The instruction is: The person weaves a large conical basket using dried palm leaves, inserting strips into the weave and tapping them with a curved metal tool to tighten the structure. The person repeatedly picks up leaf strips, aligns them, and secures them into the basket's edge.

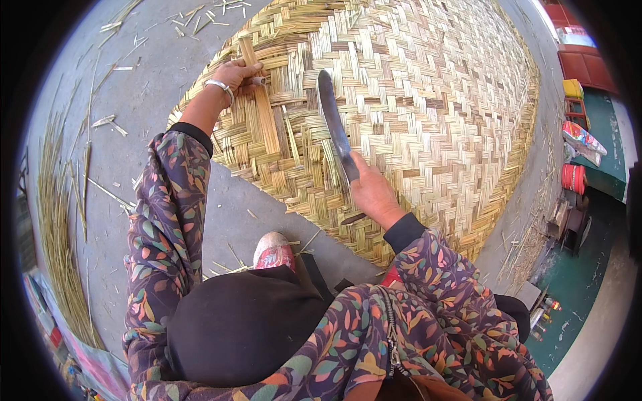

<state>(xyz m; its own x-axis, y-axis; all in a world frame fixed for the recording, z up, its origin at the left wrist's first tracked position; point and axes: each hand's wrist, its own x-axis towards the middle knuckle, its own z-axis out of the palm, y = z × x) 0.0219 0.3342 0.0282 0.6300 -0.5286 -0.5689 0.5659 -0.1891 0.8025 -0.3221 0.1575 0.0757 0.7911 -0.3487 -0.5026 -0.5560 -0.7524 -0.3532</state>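
A large woven bamboo mat (428, 107) lies on the grey concrete floor in front of me. My left hand (235, 73), with a metal bangle at the wrist, grips a flat bamboo slat (262, 100) that lies across the mat's near edge. My right hand (372, 192) is closed around the handle of a long curved knife (332, 117). Its blade points away from me and hovers over the mat, to the right of the slat. Both arms wear flowered sleeves.
Bundles of thin bamboo strips (57, 220) lie along the left, with loose splinters (200, 17) scattered on the floor behind. My shoe (274, 250) rests by the mat's edge. Red and coloured items (580, 67) stand at the right, beside a green floor area (575, 281).
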